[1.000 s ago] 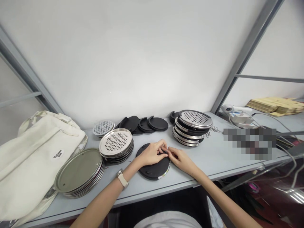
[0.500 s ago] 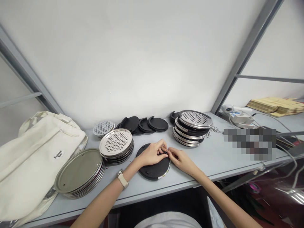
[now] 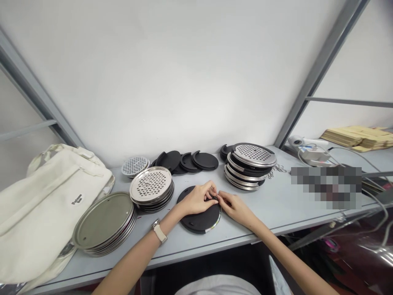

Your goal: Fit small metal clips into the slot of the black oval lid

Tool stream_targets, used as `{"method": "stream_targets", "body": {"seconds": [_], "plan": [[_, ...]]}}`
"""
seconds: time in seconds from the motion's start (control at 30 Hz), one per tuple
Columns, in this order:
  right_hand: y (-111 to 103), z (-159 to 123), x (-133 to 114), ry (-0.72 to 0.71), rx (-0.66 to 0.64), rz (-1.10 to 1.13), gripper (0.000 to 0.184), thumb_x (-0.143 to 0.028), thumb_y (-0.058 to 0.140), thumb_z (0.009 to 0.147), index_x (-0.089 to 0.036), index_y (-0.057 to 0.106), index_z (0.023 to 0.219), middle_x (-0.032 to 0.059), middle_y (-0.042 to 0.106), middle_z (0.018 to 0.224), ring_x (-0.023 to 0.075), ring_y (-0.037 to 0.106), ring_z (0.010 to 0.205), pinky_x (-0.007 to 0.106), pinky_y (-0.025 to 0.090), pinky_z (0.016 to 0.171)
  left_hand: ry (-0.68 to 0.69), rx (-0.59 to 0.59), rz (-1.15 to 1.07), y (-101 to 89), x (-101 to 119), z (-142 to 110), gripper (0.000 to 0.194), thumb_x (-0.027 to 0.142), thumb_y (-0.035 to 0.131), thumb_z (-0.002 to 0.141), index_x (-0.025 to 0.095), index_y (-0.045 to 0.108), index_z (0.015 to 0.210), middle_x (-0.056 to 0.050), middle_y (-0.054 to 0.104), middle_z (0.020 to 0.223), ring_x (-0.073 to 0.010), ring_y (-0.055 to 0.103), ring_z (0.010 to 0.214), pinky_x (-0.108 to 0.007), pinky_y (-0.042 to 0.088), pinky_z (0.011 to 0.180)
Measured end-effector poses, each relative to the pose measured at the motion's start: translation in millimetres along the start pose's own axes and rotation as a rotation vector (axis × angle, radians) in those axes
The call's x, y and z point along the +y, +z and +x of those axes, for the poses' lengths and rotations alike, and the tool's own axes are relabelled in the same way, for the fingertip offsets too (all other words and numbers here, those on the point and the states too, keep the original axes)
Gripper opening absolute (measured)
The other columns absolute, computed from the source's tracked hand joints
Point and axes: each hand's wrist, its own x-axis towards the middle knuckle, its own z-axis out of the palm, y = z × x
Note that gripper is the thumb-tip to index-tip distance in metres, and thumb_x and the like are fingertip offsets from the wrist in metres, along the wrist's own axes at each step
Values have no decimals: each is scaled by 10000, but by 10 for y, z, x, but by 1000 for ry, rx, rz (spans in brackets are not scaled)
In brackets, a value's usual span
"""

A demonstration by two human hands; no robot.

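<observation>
The left hand [image 3: 198,199] and right hand [image 3: 236,208] are pinching one small dark piece [image 3: 215,198] between their fingertips, above a black disc [image 3: 199,217] lying near the desk's [image 3: 270,205] front edge. Two perforated steel stacks [image 3: 150,184], one plain steel stack [image 3: 103,220], one perforated plate [image 3: 135,166] and at least four loose black discs [image 3: 204,161] are sitting around them.

Small assembly workshop or packing bench, not a home: long grey metal-edged workbench [image 3: 270,209] against a white wall, grey steel shelf frame [image 3: 322,69]. Batches of parts sit out in rows: perforated steel discs [image 3: 150,185], black round discs [image 3: 205,161]. Also a canvas tote bag [image 3: 46,196], tan paper stacks [image 3: 353,137], loose cables [image 3: 373,209].
</observation>
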Motion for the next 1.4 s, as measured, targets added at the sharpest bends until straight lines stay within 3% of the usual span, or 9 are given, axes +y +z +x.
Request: {"method": "stream_targets", "body": {"seconds": [0.47,0.97,1.4], "plan": [[5,-5,22,28,-3,33,335,-367,352,945,-204,354,653,-66,336,561,102,322,528,236,231,509,20,40,21,-33,-17,1,211,142,588,789,212,452,935,3,651,838,-136,618,800,-253,470,741],[-9,5,-18,-40,-19,21,288,-328,338,953,-191,477,742,-35,454,613,119,405,556,242,279,547,55,43,79,1,10,-15,246,191,654,745,199,488,926,1,552,970,-91,548,699,-226,449,648],[9,-2,24,10,-39,-12,304,-355,342,943,-195,427,699,-51,382,591,114,363,554,239,265,532,23,15,9,10,-16,-2,249,170,645,748,200,463,914,3,598,886,-126,598,762,-243,481,698]]}}
